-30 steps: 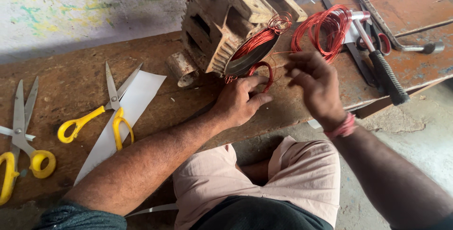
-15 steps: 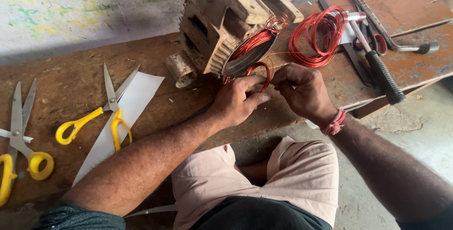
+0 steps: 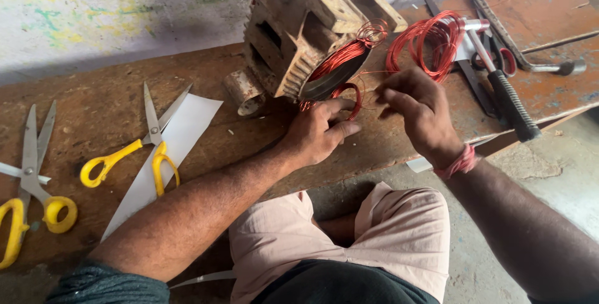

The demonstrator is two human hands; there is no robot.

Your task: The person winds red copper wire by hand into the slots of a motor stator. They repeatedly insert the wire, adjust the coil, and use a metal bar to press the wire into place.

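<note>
Far left: yellow-handled scissors (image 3: 28, 198) lie flat on the wooden bench (image 3: 93, 110), blades pointing away from the person. Next to them, a 2nd pair of yellow-handled scissors (image 3: 134, 148) rests partly on a white paper strip (image 3: 168, 154) that runs diagonally across the bench. No labels or printed packs visible anywhere; wall behind is pale w/ faint green and yellow smudges.

Centre: a small rusty metal tube (image 3: 244, 92) lies just beside the motor stator (image 3: 312, 29), a worn, brownish block w/ red copper winding (image 3: 343, 61) bulging out of its slots. Left hand (image 3: 318, 132) sits on the bench right below the stator, fingers curled, pinching a small loop of red wire (image 3: 349, 95) against the core. Right hand (image 3: 418, 107) is just right of it, fingers half closed, thumb and forefinger nipping a thin wire strand; a pink band on the wrist.

Right: a loose coil of red wire (image 3: 430, 42) on the bench, then a hammer w/ black grip (image 3: 505, 95), red-handled pliers (image 3: 499, 57) and a metal hacksaw frame (image 3: 518, 36).

Vs half a sec ago: right hand is lifted a bit up and away from the left; left hand barely moved.
</note>
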